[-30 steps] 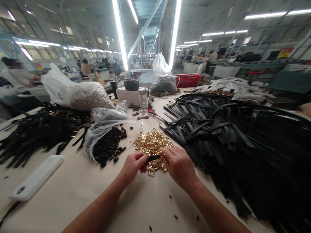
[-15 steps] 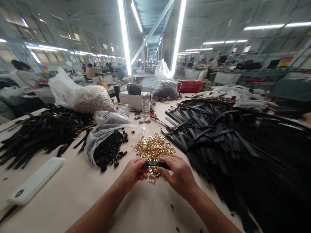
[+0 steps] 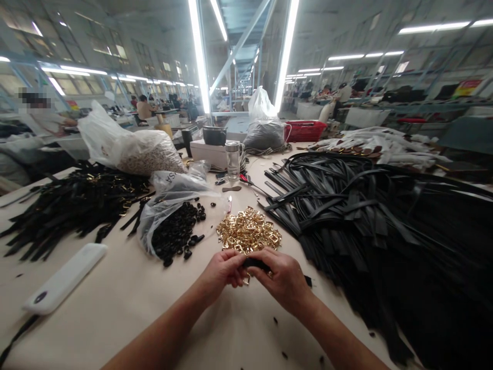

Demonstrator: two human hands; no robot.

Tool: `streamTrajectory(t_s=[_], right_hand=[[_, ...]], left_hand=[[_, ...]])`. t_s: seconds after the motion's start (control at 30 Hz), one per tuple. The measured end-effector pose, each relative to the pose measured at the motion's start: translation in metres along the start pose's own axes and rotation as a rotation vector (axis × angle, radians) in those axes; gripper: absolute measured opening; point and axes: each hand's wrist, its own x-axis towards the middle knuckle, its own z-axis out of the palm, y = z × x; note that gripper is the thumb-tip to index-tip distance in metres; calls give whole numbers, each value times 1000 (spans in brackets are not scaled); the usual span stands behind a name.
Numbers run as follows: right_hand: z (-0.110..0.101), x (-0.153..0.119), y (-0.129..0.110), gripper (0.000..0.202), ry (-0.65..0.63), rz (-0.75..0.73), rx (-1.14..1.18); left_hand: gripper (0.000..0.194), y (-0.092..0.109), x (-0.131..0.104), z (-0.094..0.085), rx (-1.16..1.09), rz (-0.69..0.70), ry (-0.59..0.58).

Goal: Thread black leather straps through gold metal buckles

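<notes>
A short black strap runs between my two hands at the near edge of a heap of gold buckles. My left hand is closed, pinching the strap's left end between thumb and fingers. My right hand is closed on it from the other side, fingers over the top and thumb beneath. A dark strap end shows past the right wrist. One gold buckle peeks out under the hands; whether it is on the strap I cannot tell.
Black strips lie piled on the right. To the left are a plastic bag spilling small black loops, buckled black straps and a white power bank. A glass bottle and scissors stand or lie farther back.
My hands have come closer together, the left shifting right, so less strap shows between them. A strap end now appears beyond my right wrist. The view has shifted slightly.
</notes>
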Motion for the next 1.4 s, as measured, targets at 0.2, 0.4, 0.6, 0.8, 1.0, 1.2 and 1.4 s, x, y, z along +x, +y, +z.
streamTrajectory(t_s=[0.2, 0.4, 0.6, 0.8, 1.0, 1.2, 1.4], right_hand=[[-3, 0, 2, 11, -1, 17, 10], [-3, -1, 2, 7, -13, 14, -9], [-4, -1, 0, 9, 8, -40, -4], [-3, -2, 1, 12, -7, -73, -22], [-14, 1, 9, 20, 21, -70, -145], [-20, 5, 24, 19, 45, 19, -208], [-11, 7, 44, 22, 38, 84, -194]], left_hand=[[35, 5, 0, -2, -44, -4, -31], [32, 4, 1, -2, -84, -9, -53], [32, 3, 2, -6, -178, -70, -87], [32, 5, 0, -5, -160, -83, -137], [31, 12, 2, -11, 164, 122, 20], [21, 19, 4, -29, 530, 357, 187], [29, 47, 6, -75, 466, 377, 450]])
